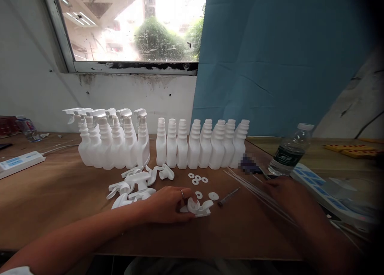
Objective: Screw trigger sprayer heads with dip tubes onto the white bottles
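My left hand (172,205) is closed around a white trigger spray head (204,209) just above the brown tabletop. White sealing washers (204,180) lie behind it, with a small screwdriver-like tool (229,196) to the right. Several loose white spray heads (138,179) are heaped beyond my left wrist. On the right, my right hand (282,191) is in shadow, fingers pinched together at the end of a thin plastic tube (257,179). More thin tubes (250,188) lie in a bundle on the table beside that hand.
White bottles fitted with spray heads (105,147) stand at back left; open-necked white bottles (194,149) form a row beside them. A water bottle (286,155) and a power strip (318,187) are at right, another power strip (22,163) at far left.
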